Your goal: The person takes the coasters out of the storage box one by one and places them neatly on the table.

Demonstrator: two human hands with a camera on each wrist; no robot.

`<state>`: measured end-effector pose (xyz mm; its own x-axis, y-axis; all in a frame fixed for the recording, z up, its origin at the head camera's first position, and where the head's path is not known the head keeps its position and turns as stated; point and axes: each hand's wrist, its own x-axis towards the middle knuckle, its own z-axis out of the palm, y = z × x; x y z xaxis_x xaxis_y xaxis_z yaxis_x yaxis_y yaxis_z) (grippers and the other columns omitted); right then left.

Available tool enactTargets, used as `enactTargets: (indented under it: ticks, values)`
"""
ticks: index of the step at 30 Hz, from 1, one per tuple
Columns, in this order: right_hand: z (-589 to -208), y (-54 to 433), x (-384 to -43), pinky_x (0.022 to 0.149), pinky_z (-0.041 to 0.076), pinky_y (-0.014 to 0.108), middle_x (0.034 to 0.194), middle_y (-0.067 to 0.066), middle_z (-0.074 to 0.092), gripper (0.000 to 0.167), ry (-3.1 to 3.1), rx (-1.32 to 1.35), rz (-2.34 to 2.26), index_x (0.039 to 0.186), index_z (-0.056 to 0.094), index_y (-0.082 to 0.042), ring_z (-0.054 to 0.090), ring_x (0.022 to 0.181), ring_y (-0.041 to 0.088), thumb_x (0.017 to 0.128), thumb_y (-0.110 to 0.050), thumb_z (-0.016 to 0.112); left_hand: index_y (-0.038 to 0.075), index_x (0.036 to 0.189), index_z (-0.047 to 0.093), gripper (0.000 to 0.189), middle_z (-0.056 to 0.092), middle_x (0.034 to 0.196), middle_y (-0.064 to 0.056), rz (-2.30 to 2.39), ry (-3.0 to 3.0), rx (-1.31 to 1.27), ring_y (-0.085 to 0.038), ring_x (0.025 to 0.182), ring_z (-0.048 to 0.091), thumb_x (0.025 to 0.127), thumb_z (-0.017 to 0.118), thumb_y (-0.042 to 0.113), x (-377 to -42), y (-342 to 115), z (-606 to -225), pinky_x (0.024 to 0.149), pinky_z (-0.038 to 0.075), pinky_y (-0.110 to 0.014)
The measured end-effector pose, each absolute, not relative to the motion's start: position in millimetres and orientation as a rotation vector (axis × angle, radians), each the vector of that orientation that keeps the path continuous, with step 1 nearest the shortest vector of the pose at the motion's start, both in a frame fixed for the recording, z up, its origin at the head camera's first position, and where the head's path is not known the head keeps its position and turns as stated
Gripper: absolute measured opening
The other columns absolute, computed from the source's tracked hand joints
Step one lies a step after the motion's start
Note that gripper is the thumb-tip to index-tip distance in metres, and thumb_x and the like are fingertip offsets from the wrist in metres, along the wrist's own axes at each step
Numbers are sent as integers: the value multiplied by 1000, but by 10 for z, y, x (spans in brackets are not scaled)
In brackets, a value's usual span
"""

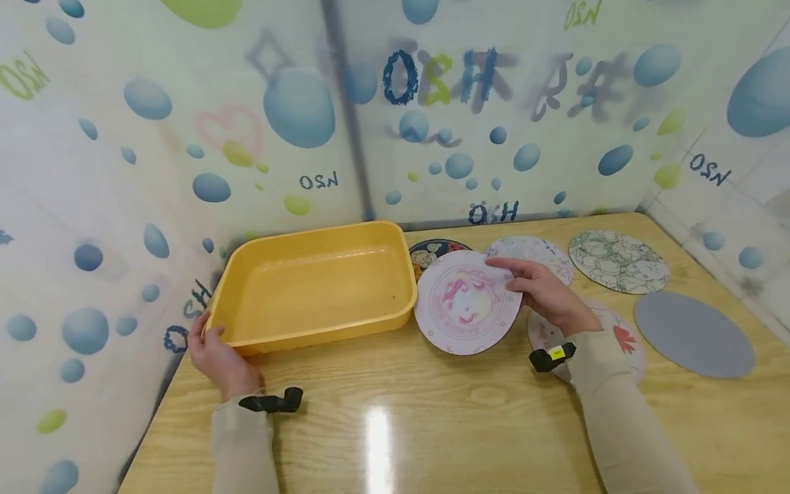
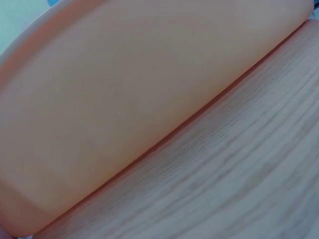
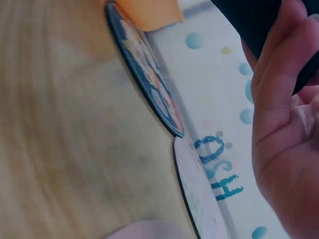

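Observation:
A yellow plastic tray (image 1: pixel 336 328) stands on the wooden table at the left; its inside holds nothing. My left hand (image 1: pixel 223 363) grips its front left corner, thumb over the rim. In the left wrist view the tray's outer wall (image 2: pixel 124 99) fills the upper part, and almost none of the hand shows. My right hand (image 1: pixel 551 296) pinches a round pink mat (image 1: pixel 467 302) by its right edge, picture side up. The mat is lifted and tilted just right of the tray. From the right wrist, its dark underside (image 3: pixel 249 25) shows beside my fingers.
Several more round mats lie on the table (image 1: pixel 444 418): a dark patterned one (image 1: pixel 439 247) behind the held mat, a pale one (image 1: pixel 535 250), a green line-patterned one (image 1: pixel 618 261), a grey one (image 1: pixel 694 336), and one (image 1: pixel 620 322) under my right forearm. Bubble-print walls (image 1: pixel 395 158) enclose the back and sides.

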<state>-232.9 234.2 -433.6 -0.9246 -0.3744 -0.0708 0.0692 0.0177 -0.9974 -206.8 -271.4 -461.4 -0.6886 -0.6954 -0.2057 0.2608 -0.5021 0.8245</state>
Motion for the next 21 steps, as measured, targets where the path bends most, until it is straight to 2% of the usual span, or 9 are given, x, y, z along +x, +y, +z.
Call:
enactTargets:
  ticks: [4,11,17,21]
  values:
    - [-4335,2279,-2286,61,51,29,137,10,31,43,2042,-305,-1877,133,42,-10,58,74,21,91,-2,42,14,120,52,34,45,126,2,-2196,-1081,710,-19,113,45,89,38,7,-2063,-2712,-4609,93,40,-28]
    - [-4432,2306,-2235,69,50,28,138,6,31,43,2101,-296,-1752,129,48,-17,48,101,25,89,-4,44,16,118,53,33,45,125,3,-2185,-1092,726,-18,112,46,89,39,7,-2057,-2712,-4610,92,40,-27]
    - [-4481,2341,-2235,72,49,28,140,5,29,43,2087,-299,-1739,127,50,-16,42,108,25,87,-2,44,15,118,53,34,46,125,3,-2201,-1072,716,-19,112,46,89,38,7,-2066,-2706,-4595,92,41,-28]
    - [-4526,2350,-2247,80,47,28,141,7,28,41,2062,-329,-1711,126,51,-13,39,114,24,87,-3,46,15,118,53,34,46,125,3,-2197,-1076,710,-19,112,46,89,37,6,-2068,-2708,-4595,92,41,-28]
